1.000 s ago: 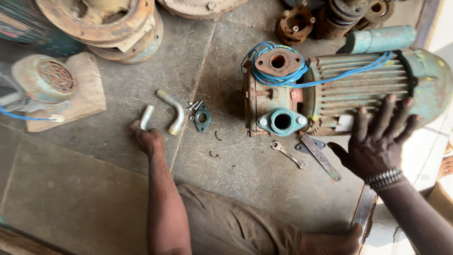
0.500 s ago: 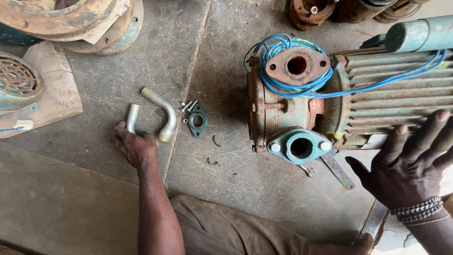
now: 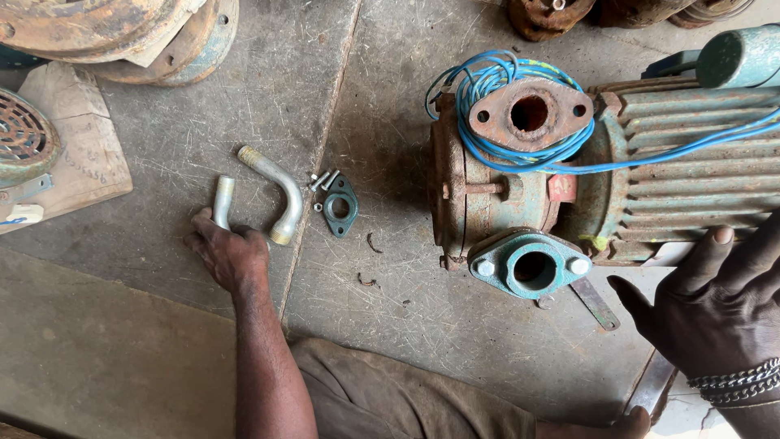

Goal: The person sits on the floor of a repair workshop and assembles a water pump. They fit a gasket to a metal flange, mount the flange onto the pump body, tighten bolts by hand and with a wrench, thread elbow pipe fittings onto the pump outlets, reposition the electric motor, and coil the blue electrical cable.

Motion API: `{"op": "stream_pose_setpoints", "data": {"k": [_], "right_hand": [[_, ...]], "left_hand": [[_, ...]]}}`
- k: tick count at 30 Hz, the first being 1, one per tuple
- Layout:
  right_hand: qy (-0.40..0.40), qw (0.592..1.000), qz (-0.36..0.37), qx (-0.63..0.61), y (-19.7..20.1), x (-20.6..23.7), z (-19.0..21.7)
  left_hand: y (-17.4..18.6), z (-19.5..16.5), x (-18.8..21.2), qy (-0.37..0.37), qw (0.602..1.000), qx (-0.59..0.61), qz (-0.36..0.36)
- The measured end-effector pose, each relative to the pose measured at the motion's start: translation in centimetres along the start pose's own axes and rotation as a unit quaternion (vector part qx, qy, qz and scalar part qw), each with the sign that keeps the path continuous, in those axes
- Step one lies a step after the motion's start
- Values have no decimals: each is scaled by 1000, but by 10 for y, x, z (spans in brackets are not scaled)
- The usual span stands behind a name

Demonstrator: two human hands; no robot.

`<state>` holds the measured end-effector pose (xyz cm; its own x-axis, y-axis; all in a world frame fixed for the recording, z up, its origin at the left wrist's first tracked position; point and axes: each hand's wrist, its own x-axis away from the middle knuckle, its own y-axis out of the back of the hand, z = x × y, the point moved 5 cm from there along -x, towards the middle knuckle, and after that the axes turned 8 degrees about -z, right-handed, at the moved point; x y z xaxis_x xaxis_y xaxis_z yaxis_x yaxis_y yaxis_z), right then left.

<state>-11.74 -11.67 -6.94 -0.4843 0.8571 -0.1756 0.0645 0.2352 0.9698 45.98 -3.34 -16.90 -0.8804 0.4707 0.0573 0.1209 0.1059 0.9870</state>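
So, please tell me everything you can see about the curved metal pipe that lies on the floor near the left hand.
The curved metal pipe is a short, dull grey bent tube, like an elbow. One end looks yellowish and threaded; the other end has a wider collar. It lies flat on the concrete floor, along a seam in it. A straight short pipe lies apart on its left, where the left hand rests. Small bolts and a green flange lie close on its right. Nothing appears to grip it.

Pump motor (image 3: 650,162) is seen in faded green with brown rust, ribbed casing; blue cable (image 3: 496,81) is looped around a rust-red flange (image 3: 530,114). Lower flange (image 3: 530,264) is painted teal (bolts silver). Bent pipe (image 3: 276,191) is dull silver-grey, gasket plate (image 3: 340,205) dark green, floor (image 3: 406,325) scratched grey.
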Motion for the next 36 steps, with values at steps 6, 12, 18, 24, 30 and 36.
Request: {"op": "stream_pose_setpoints", "data": {"k": [6,12,18,24,30,36], "right_hand": [[4,1000,-5,5,-3,3,-1],[-17,1000,7,10,-6,6,-4],[-41,998,23,-41,1,1,-4],[-45,996,2,-71,14,-8,-4],[-96,991,60,-77,14,-11,-7],[-110,988,78,-74,15,-10,-7]], "left_hand": [[3,-4,1,28,999,-7,14],[6,-7,4,24,1000,-8,12],[-3,1,3,37,999,-6,24],[-14,11,-1,-1,1000,5,-14],[-28,23,-7,-30,999,-16,-24],[-31,27,-13,-16,998,28,-57]]}}
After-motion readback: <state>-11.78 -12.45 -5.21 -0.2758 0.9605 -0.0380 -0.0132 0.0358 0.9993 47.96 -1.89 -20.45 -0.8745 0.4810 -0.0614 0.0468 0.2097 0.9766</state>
